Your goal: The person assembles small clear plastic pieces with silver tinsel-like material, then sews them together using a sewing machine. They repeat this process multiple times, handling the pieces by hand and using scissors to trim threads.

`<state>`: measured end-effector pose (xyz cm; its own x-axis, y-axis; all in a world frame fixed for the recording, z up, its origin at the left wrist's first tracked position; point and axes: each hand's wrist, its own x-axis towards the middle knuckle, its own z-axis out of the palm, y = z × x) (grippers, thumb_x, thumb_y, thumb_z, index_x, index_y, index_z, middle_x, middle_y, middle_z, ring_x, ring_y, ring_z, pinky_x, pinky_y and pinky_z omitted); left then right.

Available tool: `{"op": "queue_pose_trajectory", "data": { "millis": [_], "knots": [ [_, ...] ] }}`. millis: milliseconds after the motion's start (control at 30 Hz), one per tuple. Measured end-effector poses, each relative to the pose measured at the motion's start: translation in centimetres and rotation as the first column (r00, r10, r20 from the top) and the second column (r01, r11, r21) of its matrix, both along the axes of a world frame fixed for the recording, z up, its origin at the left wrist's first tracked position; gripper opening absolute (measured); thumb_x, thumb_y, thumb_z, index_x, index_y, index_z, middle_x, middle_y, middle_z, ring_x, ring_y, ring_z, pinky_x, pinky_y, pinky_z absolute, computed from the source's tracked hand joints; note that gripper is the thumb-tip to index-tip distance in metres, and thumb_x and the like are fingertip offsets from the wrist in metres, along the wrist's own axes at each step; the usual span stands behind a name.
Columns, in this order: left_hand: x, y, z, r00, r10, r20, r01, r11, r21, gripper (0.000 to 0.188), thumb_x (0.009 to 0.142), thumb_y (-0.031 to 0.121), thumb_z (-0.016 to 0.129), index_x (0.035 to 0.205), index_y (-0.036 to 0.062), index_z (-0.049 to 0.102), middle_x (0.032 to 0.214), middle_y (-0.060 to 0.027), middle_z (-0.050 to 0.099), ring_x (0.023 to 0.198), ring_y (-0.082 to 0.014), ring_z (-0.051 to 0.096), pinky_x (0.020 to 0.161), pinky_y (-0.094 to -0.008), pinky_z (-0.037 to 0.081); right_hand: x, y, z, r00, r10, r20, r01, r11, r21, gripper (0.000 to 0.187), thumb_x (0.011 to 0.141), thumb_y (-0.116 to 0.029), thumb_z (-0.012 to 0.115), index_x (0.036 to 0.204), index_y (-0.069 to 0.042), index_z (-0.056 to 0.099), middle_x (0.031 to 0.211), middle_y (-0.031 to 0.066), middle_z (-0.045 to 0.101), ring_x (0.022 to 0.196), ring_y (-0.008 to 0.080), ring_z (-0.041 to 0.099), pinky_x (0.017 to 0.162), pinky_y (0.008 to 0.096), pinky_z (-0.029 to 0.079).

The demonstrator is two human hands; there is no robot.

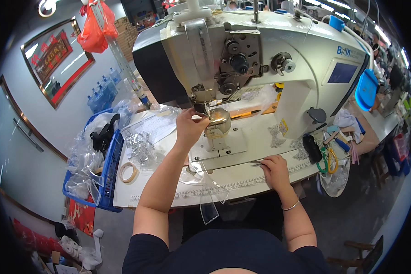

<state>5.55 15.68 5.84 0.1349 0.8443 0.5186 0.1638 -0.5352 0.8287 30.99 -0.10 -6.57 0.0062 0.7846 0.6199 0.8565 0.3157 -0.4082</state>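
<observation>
A large white sewing machine (297,50) with a raised post bed (220,119) stands before me. My left hand (191,127) is up at the needle area, left of the post's top. Its thumb and fingertips are pinched together, and whatever is between them is too small to make out. On the machine table (235,176) rests my right hand (276,171), fingers closed on a small pointed metal tool (256,162) whose tip points left. A strip of clear plastic (208,211) hangs over the table's front edge, below the post.
Left of the table stands a blue crate (110,169) full of clear plastic. A tape roll (129,172) and a heap of clear scraps (141,148) lie at the table's left. Yellow-handled scissors (332,160) and a black object (312,149) sit at the right. An orange pen (245,114) lies behind the post.
</observation>
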Motion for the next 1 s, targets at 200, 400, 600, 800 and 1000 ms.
{"op": "queue_pose_trajectory", "data": {
  "millis": [200, 400, 600, 800, 1000],
  "knots": [
    [0.8, -0.9, 0.4, 0.988, 0.113, -0.108, -0.101, 0.989, 0.111, 0.017, 0.073, -0.006, 0.058, 0.090, -0.0024, 0.062, 0.097, -0.0046, 0.057, 0.078, -0.0091, 0.058, 0.060, -0.0206, 0.051, 0.2, -0.1, 0.1, 1.000, 0.009, -0.018, -0.009, 1.000, -0.003, 0.016, 0.072, -0.008, 0.069, 0.087, -0.007, 0.066, 0.091, 0.0045, 0.061, 0.091, 0.0249, 0.055, 0.082, 0.0377, 0.042],
    [1.4, -1.9, 0.5, 0.963, 0.225, -0.149, -0.193, 0.960, 0.202, 0.012, 0.072, -0.005, 0.057, 0.084, -0.0027, 0.059, 0.091, -0.0076, 0.056, 0.075, -0.0140, 0.059, 0.060, -0.0229, 0.051, 0.2, -0.2, 0.1, 0.999, 0.013, -0.050, -0.013, 1.000, -0.001, 0.014, 0.071, -0.007, 0.069, 0.085, -0.006, 0.065, 0.090, 0.0055, 0.062, 0.090, 0.0258, 0.056, 0.082, 0.0381, 0.042],
    [0.1, -0.1, -1.8, 0.979, 0.201, -0.037, -0.196, 0.974, 0.110, 0.009, 0.082, 0.004, 0.057, 0.088, -0.0022, 0.057, 0.087, -0.0085, 0.058, 0.072, -0.0145, 0.061, 0.064, -0.0274, 0.052, 0.2, -0.1, 0.2, 0.998, 0.017, -0.054, -0.016, 1.000, 0.008, 0.016, 0.069, -0.006, 0.070, 0.084, -0.006, 0.065, 0.089, 0.0054, 0.062, 0.089, 0.0263, 0.056, 0.081, 0.0383, 0.043],
    [-8.5, 2.5, -0.3, 0.586, 0.293, 0.755, -0.121, 0.953, -0.276, 0.019, 0.093, 0.020, 0.050, 0.080, 0.0066, 0.051, 0.081, -0.0061, 0.057, 0.074, -0.0155, 0.058, 0.065, -0.0314, 0.052, 0.1, 0.0, 0.3, 0.998, 0.025, -0.062, -0.023, 0.999, 0.025, 0.015, 0.069, -0.006, 0.070, 0.083, -0.006, 0.065, 0.088, 0.0065, 0.062, 0.088, 0.0272, 0.056, 0.079, 0.0393, 0.043],
    [-13.1, -4.7, -5.1, 0.966, 0.253, -0.048, -0.257, 0.945, -0.203, 0.028, 0.080, 0.006, 0.066, 0.105, -0.0029, 0.057, 0.078, -0.0065, 0.064, 0.065, -0.0114, 0.060, 0.056, -0.0230, 0.047, -3.7, 0.0, 0.8, 0.995, 0.070, -0.067, -0.066, 0.996, 0.063, 0.015, 0.072, -0.009, 0.070, 0.085, -0.004, 0.064, 0.087, 0.0101, 0.061, 0.083, 0.0298, 0.057, 0.075, 0.0388, 0.046]
  ]
}}
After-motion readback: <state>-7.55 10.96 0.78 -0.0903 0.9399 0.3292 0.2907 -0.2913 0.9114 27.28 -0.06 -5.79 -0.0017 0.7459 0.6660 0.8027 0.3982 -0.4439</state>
